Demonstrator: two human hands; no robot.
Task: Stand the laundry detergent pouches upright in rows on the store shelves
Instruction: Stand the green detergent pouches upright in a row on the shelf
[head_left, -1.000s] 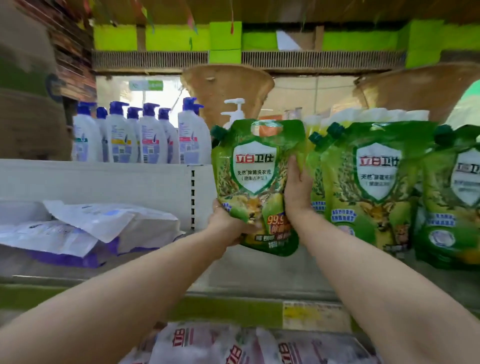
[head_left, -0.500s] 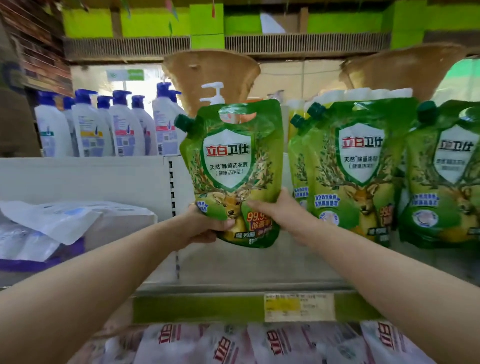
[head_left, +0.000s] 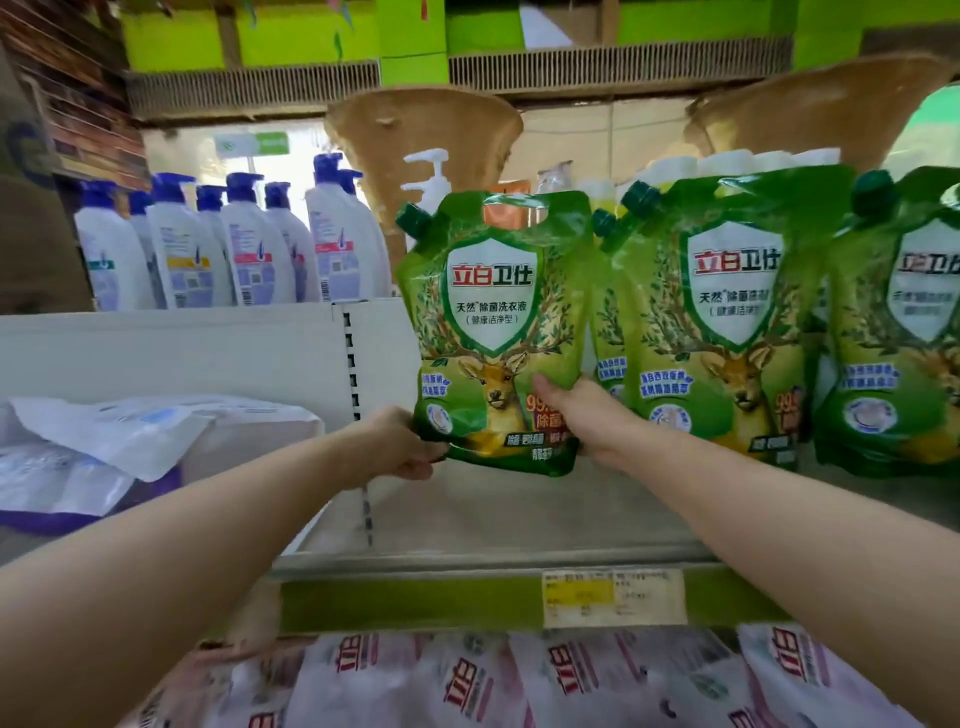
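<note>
While gripped at both bottom corners, green detergent pouch (head_left: 496, 332) upright, seemingly just above the shelf (head_left: 493, 525), midway back from its front edge, long axis vertical. Left hand (head_left: 402, 441) fingers wrapped round the left corner, right hand (head_left: 582, 415) pinching the right. Standing pouches (head_left: 727, 322) just beside, rightward; set-down spot straight below.

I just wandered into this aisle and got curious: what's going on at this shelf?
A person's left hand grips the lower left corner of a green plastic detergent pouch printed with a deer, and the right hand pinches its lower right side. The pouch is upright over the grey metal shelf, just left of matching green pouches already standing in a row. Whether its base touches the shelf is unclear.
</note>
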